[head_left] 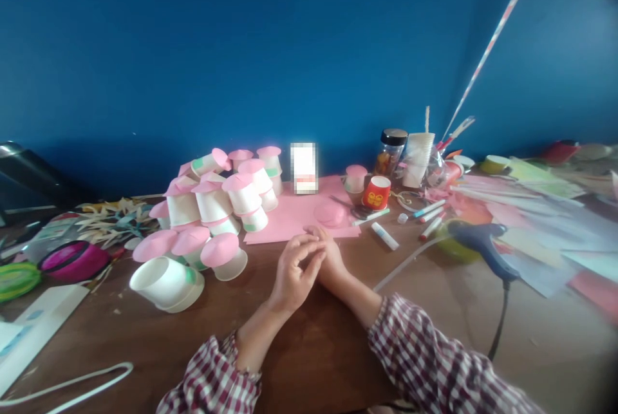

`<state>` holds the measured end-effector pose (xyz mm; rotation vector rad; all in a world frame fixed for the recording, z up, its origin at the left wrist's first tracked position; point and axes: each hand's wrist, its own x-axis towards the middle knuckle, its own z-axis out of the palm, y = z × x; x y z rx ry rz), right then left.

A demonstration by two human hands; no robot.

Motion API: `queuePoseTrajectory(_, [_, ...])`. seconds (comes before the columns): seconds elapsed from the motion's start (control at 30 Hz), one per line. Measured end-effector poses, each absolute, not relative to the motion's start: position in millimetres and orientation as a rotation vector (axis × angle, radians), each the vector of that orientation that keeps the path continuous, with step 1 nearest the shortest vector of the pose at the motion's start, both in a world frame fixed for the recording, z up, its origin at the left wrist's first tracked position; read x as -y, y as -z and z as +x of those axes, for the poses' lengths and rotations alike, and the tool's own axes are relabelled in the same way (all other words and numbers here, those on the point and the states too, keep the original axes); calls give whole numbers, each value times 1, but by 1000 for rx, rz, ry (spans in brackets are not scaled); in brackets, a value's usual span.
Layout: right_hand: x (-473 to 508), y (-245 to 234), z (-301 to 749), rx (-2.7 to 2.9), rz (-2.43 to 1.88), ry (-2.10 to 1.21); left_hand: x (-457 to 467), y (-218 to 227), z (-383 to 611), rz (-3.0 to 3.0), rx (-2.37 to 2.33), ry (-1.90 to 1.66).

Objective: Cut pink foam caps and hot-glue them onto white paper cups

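Observation:
My left hand (294, 269) and my right hand (333, 263) meet over the brown table, just in front of pink paper sheets (284, 214). The left fingers stretch across to touch the right hand, thumb apart, and nothing shows in them. Flat and partly covered by the left, the right hand shows no held thing either. On the pink paper by my fingertips lies a round pink piece (329, 213). To the left, several white paper cups with pink cone tops (215, 198) are stacked. Nearer me, a bare white paper cup (168, 285) lies tipped on its side.
Right of the paper are a red cup (376, 194), a glue stick (385, 236), markers (432, 224), a lidded jar (390, 153) and stacked cups (418, 159). A blue glue gun (485, 246) trails its cord. Loose papers spread far right; a white cable (91, 378) lies front left.

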<state>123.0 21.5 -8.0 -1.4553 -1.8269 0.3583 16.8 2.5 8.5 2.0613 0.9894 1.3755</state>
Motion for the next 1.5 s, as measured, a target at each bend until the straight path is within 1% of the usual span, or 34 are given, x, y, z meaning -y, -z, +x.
queuePoseTrajectory(0.2, [-19, 14, 120, 1931, -1395, -247, -2, -7, 15, 2091, -1004, -1427])
queuePoseTrajectory(0.3, [-16, 14, 119, 1820, -1349, -339, 1, -9, 15, 2025, -1023, -1445])
queuePoseTrajectory(0.47, [-15, 7, 118, 1581, -1396, -566, 1, -9, 13, 1698, -1195, -1502])
queuePoseTrajectory(0.57, [-16, 4, 118, 1530, -1393, -600, 2, -8, 12, 1718, -1205, -1490])
queuePoseTrajectory(0.67, [-16, 3, 120, 1568, -1438, -585, 5, -10, 14, 1871, -1156, -1447])
queuePoseTrajectory(0.8, [-16, 5, 123, 1644, -1489, -445, 8, -14, 18, 1934, -1131, -1445])
queuePoseTrajectory(0.93, [-17, 7, 123, 1662, -1472, -357, 6, -9, 20, 1660, -1142, -1347])
queuePoseTrajectory(1.1, [-17, 3, 121, 1603, -1479, -450, -4, 0, 21, 1071, -962, -1233])
queuePoseTrajectory(1.2, [-16, 0, 122, 1571, -1426, -432, -8, 1, 22, 925, -920, -1253])
queuePoseTrajectory(1.33, [-14, -2, 124, 1522, -1371, -378, -9, 1, 18, 1111, -1061, -1412])
queuePoseTrajectory(1.5, [-9, -5, 125, 1544, -1374, -254, -5, -6, 11, 1515, -1166, -1394])
